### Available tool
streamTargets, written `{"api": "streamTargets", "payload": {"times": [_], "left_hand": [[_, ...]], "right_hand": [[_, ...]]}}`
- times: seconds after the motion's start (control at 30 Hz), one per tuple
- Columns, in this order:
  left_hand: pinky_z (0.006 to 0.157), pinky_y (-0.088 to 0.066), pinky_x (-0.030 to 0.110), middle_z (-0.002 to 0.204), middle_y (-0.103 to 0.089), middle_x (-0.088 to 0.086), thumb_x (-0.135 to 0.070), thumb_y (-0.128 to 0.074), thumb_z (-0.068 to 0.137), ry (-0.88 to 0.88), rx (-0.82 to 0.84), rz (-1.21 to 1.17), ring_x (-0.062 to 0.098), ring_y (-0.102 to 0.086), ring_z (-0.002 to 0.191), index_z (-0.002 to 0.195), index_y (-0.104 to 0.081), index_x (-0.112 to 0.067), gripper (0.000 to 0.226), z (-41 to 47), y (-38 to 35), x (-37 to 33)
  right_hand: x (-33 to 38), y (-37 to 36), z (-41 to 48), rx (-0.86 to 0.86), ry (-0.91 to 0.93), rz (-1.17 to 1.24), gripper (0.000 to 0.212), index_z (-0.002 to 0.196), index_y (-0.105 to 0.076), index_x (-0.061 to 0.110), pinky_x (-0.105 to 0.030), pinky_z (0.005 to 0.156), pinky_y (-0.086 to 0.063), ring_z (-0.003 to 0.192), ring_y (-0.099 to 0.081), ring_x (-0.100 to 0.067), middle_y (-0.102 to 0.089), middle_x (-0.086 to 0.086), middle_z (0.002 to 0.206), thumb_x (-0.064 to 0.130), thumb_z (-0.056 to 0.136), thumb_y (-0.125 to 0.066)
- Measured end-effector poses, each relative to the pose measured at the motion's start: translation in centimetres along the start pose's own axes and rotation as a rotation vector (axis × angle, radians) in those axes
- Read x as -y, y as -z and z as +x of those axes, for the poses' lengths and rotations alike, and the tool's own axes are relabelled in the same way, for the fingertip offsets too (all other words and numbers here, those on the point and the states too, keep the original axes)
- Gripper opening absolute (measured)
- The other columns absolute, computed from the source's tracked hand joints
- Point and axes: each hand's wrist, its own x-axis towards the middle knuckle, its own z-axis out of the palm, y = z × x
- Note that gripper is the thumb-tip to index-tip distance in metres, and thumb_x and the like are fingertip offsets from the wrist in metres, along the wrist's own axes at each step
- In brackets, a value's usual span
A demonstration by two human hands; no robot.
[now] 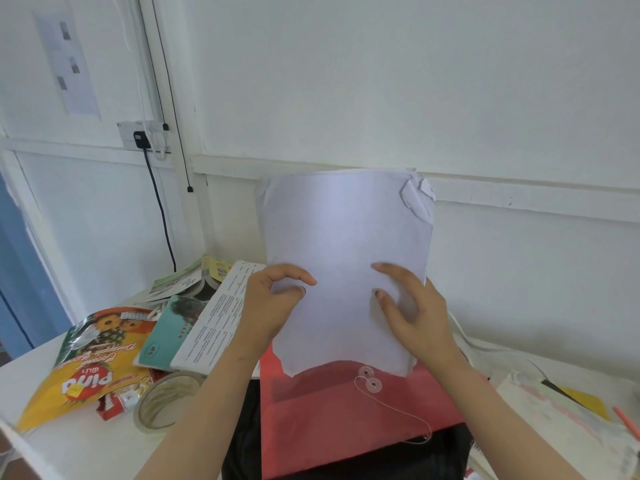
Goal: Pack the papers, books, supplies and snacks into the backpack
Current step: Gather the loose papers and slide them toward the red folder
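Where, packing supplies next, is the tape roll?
Head view, left on the table: the tape roll lies right of the snack bag, nearer than the books.

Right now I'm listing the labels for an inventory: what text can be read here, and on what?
"Pina": yellow snack bag, upside down to the camera.
"Coconut", "Pineapple": cursive on the same bag, a likely reading.
Teal book: print too small to read.
White booklet: rows of print, too small.
Wall sheet: blurred.
Papers: visible side blank.
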Motion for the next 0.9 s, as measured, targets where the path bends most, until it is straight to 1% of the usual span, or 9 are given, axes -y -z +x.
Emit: {"api": "streamTargets", "payload": {"times": [0.07,0.17,0.27,0.33,0.53,0.63,0.77,0.8,0.9], "left_hand": [[0.077,-0.044,0.008,0.086,-0.070,-0.007,0.010,-0.061,0.076,-0.009,0.000,-0.009,0.003,-0.062,0.089,0.059,-0.071,-0.029,0.043,-0.1,0.2,-0.1],[0.078,-0.043,0.014,0.085,-0.070,-0.010,0.007,-0.060,0.078,0.067,0.059,0.008,0.005,-0.061,0.090,0.060,-0.071,-0.028,0.041,-0.8,0.4,0.9],[0.067,-0.041,0.009,0.086,-0.069,-0.012,0.010,-0.053,0.080,0.133,0.086,0.073,0.001,-0.058,0.078,0.060,-0.070,-0.027,0.045,-2.2,0.1,2.2],[0.063,-0.040,0.008,0.084,-0.069,-0.012,0.014,-0.048,0.078,0.109,0.039,0.104,-0.002,-0.057,0.070,0.059,-0.070,-0.026,0.050,-2.9,-0.2,2.4],[0.073,-0.042,0.005,0.075,-0.069,-0.012,0.014,-0.055,0.076,-0.003,-0.068,0.002,0.001,-0.062,0.079,0.060,-0.071,-0.024,0.044,-3.0,-0.5,1.2],[0.078,-0.041,0.006,0.080,-0.069,-0.016,0.012,-0.055,0.078,0.054,-0.030,0.029,-0.005,-0.060,0.085,0.068,-0.070,-0.022,0.039,-3.4,0.0,1.8],[0.085,-0.041,0.018,0.092,-0.068,-0.012,0.012,-0.052,0.080,0.164,0.053,0.066,-0.005,-0.058,0.091,0.074,-0.070,-0.023,0.039,-4.7,-0.2,3.3],[0.085,-0.041,0.019,0.094,-0.068,-0.011,0.012,-0.051,0.080,0.180,0.056,0.062,-0.006,-0.058,0.091,0.075,-0.070,-0.021,0.039,-5.0,-0.3,3.4],[0.088,-0.042,0.020,0.094,-0.068,-0.011,0.013,-0.049,0.080,0.185,0.060,0.042,-0.005,-0.058,0.092,0.076,-0.070,-0.019,0.039,-5.3,-0.2,3.4]], "right_hand": [[0.3,0.0,-0.1,-0.021,0.032,0.013,0.037,0.116,-0.057,0.036,-0.008,0.093,-0.037,0.111,-0.053,0.008,-0.055,0.036,0.116,0.013,0.086,-0.061],[-0.1,-0.2,-1.0,0.061,0.016,0.021,0.037,0.118,-0.060,0.032,-0.005,0.092,-0.037,0.110,-0.053,0.012,-0.054,0.037,0.118,0.010,0.087,-0.060],[-0.7,-0.5,-2.1,0.138,-0.048,0.031,0.038,0.121,-0.057,0.036,-0.006,0.087,-0.040,0.103,-0.057,0.008,-0.057,0.032,0.119,0.013,0.091,-0.058],[-0.6,-0.7,-2.2,0.102,-0.061,0.029,0.037,0.120,-0.057,0.036,-0.004,0.086,-0.039,0.102,-0.056,0.010,-0.056,0.034,0.119,0.012,0.092,-0.055],[0.4,-0.7,-1.4,-0.088,-0.001,0.094,0.040,0.116,-0.060,0.024,-0.009,0.097,-0.038,0.113,-0.054,0.007,-0.055,0.038,0.115,-0.005,0.089,-0.052],[0.0,-0.9,-1.9,-0.045,-0.012,0.074,0.040,0.117,-0.061,0.023,-0.008,0.096,-0.038,0.112,-0.054,0.008,-0.055,0.038,0.115,-0.004,0.090,-0.049],[-0.1,-1.1,-3.0,0.043,-0.059,0.061,0.039,0.122,-0.056,0.029,-0.004,0.092,-0.037,0.111,-0.052,0.012,-0.054,0.039,0.117,0.003,0.093,-0.052],[0.0,-1.1,-3.1,0.051,-0.065,0.059,0.041,0.123,-0.055,0.030,-0.005,0.088,-0.040,0.108,-0.056,0.008,-0.058,0.034,0.116,0.002,0.093,-0.052],[0.1,-1.0,-3.4,0.049,-0.088,0.038,0.046,0.126,-0.054,0.033,-0.021,0.076,-0.049,0.089,-0.060,-0.022,-0.067,0.003,0.101,0.000,0.093,-0.051]]}}
